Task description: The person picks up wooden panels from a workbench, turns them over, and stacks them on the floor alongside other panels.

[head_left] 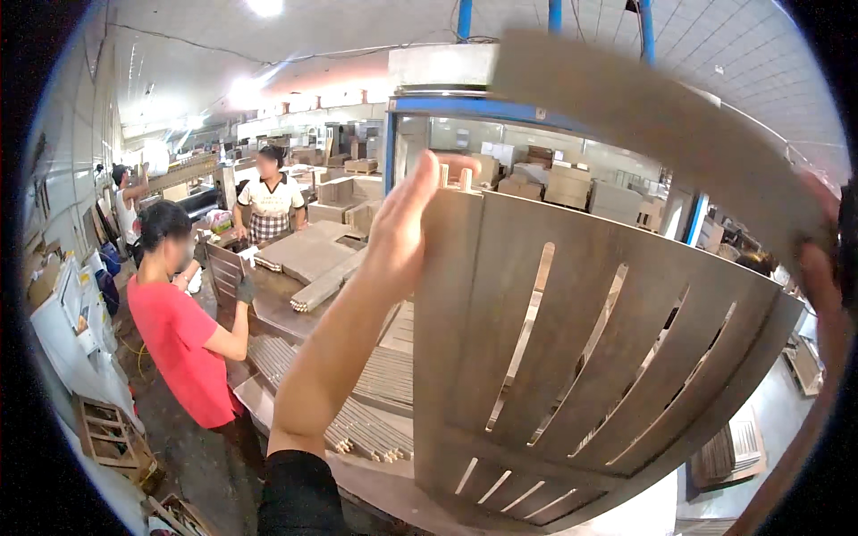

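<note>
Left hand point(402, 223): curled round slatted panel point(451, 295), top left corner.
Right hand point(815, 255): blurred, closed on plain board point(635, 103), right end.
Slatted panel: upright, near, right of centre.
Plain board: raised above panel.
Tabletop point(380, 484): wooden strips point(371, 433), left of panel.

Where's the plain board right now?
In the head view, the plain board is at upper right, above the slatted panel, its right end in the right hand.

Bright white ceiling lamps point(247, 90) flare into hazy glare; the long, flat, grey-brown wooden board point(657, 125) is blurred; fisheye distortion bows edges toward black corners.
</note>
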Tool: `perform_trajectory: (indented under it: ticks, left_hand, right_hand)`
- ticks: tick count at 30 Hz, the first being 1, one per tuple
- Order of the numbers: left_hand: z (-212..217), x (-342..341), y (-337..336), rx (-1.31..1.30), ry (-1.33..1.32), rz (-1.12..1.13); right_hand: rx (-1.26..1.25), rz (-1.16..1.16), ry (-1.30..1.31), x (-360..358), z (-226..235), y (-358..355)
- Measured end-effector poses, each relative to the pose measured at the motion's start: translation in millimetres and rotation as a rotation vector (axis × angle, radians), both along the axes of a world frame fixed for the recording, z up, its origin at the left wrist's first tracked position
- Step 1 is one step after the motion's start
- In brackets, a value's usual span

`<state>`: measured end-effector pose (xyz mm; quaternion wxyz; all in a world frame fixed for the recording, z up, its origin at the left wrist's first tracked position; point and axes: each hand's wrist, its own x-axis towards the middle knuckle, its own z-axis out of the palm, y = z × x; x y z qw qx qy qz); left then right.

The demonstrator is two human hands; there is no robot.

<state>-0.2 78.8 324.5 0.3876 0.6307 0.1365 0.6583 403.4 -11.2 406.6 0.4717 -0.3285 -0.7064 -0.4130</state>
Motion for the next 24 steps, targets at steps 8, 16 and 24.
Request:
perform_trajectory:
  ticks: [8,16,24]
  left_hand:
    - [21,11,-17,0.060,0.004,-0.037]
    - [25,28,-29,-0.032,-0.215,0.285]
    - [39,17,-28,0.065,-0.107,0.019]
  right_hand:
    - [-0.455,0.078,0.021,-78,31,13]
    - [-0.538,-0.036,0.146,-67,34,19]
    - [-0.345,-0.129,0.029,-62,29,14]
